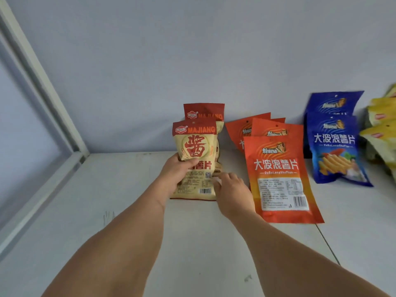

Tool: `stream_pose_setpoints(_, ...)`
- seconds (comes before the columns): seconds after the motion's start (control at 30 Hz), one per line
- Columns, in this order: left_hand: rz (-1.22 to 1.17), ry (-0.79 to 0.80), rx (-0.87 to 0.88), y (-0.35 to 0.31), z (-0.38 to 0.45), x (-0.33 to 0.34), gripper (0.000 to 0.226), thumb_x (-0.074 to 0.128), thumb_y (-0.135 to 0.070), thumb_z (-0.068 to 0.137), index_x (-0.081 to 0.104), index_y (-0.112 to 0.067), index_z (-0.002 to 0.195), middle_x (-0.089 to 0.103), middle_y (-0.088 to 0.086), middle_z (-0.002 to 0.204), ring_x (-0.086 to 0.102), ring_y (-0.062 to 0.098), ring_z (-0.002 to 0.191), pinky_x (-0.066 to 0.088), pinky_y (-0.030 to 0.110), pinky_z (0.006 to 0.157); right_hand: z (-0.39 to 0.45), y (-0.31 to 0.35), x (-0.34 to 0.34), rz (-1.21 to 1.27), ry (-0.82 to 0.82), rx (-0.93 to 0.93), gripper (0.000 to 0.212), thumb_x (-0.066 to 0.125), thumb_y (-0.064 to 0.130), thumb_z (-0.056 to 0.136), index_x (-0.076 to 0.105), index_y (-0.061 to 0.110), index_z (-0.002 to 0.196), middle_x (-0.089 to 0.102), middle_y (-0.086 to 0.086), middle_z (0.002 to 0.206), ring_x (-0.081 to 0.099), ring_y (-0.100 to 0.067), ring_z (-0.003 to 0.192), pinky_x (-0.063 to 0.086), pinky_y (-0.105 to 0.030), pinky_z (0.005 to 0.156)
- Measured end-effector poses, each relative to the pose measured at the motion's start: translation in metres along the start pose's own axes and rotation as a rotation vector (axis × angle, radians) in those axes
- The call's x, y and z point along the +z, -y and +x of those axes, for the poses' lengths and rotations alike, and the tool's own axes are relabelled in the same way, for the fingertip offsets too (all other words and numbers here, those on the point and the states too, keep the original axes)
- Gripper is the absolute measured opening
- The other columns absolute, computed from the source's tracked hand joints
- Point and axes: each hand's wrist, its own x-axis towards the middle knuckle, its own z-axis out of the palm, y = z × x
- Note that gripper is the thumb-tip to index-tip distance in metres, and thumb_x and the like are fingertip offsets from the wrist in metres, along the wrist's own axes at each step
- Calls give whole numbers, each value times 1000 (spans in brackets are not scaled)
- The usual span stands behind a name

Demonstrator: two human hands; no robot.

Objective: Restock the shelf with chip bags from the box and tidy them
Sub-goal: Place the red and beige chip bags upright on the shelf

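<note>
On the white shelf (128, 211), seen from the head camera, I have my left hand (175, 176) wrapped around the left edge of the front MAJIANG bag (196, 146), thumb curled across its face, holding it upright. A second MAJIANG bag (205, 112) stands just behind it, against the back wall (192, 50). My right hand (232, 189) rests at the front bag's lower right corner, fingers loosely bent and touching the edge; I cannot tell whether they actually pinch it.

I judge the bag to be light, puffy and slick, with contents that crush easily, so I would hold it by the side seams or the flat top seal rather than squeezing the middle, and steady its base so it does not slide forward.

Just right of my right hand stands a row of orange bags (278, 168), the front one leaning and close enough for my wrist to knock it. Further right are blue bags (334, 146), then yellow bags (379, 125) at the frame edge. A white frame post (42, 82) bounds the shelf on the left. The box is not in view.
</note>
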Motion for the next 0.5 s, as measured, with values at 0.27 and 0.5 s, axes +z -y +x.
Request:
stream_pose_setpoints(0.27,28,1,75,0,22,19,25,79,-23,87,68,-23,109,77,-3,104,73,19,98,57,36,83,-7,-6,14,-54,41,-5,41,51,44,99,57,17,129,58,-2,124,50,-24,118,46,-38,95)
stream_pose_setpoints(0.5,48,-26,103,8,39,25,28,79,-29,88,67,-21,112,76,-3,106,72,18,96,55,31,76,3,-6,25,-83,-25,39,35,47,38,102,59,17,127,60,-3,125,50,-26,116,43,-38,96)
